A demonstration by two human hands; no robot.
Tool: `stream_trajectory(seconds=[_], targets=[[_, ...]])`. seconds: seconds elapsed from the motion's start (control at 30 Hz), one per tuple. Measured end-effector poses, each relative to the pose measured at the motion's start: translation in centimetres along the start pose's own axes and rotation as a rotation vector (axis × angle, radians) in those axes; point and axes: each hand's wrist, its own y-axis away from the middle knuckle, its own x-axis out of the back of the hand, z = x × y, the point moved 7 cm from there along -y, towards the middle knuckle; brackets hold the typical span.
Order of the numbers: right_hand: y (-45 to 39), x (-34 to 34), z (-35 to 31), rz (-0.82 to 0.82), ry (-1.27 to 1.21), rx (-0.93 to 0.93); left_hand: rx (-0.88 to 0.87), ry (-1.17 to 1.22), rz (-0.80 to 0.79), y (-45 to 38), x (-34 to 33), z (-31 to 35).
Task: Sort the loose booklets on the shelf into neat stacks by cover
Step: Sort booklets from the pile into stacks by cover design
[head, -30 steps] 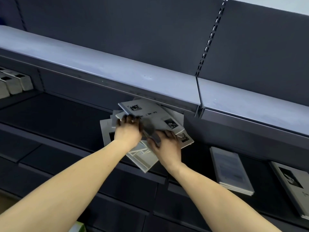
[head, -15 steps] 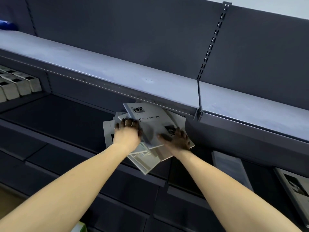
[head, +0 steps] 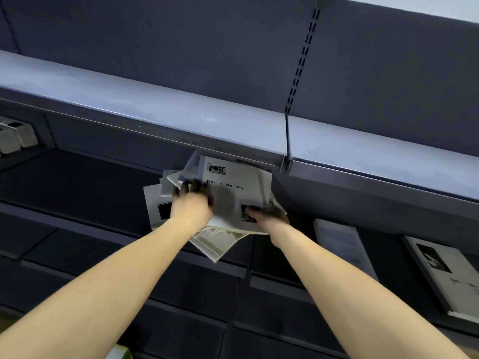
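We see left hand (head: 191, 206) gripping left edge of top booklet (head: 233, 195) on loose pile (head: 217, 244), dark shelf (head: 83, 182). Right hand (head: 269, 216) presses flat, fingers straight, on booklet's lower right corner. Neat stacks (head: 342, 244) lie further right.

The upper shelf (head: 166, 110) overhangs the booklet pile (head: 233, 200) closely; dark shelf floor (head: 85, 182) lies open leftward.

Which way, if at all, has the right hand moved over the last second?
Yes. The right hand has slid rightward, away from the left hand and nearer the shelf joint, onto the lower right corner of the top booklet.
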Motion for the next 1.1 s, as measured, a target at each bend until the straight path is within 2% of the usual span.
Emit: stream_trajectory(seconds=[0.13, 0.53, 0.83, 0.97, 1.1], targets=[[0.4, 1.0, 0.9, -0.016, -0.148, -0.058, -0.029, 0.006, 0.011, -0.2, 0.1, 0.6], [2.5, 4.9, 3.7, 0.232, -0.318, -0.044, -0.138, 0.033, 0.024, -0.5, -1.0, 4.0], [4.4, 10.2, 7.1, 0.379, -0.583, -0.093, -0.103, -0.033, -0.054, 0.3, -0.7, 6.0], [5.6, 12.3, 8.8, 0.41, -0.618, -0.075, -0.105, -0.044, -0.142, 1.7, -0.7, 9.0], [7.3, 14.7, 10.4, 0.422, -0.571, -0.029, -0.184, -0.087, -0.09, 3.7, -0.1, 12.7]])
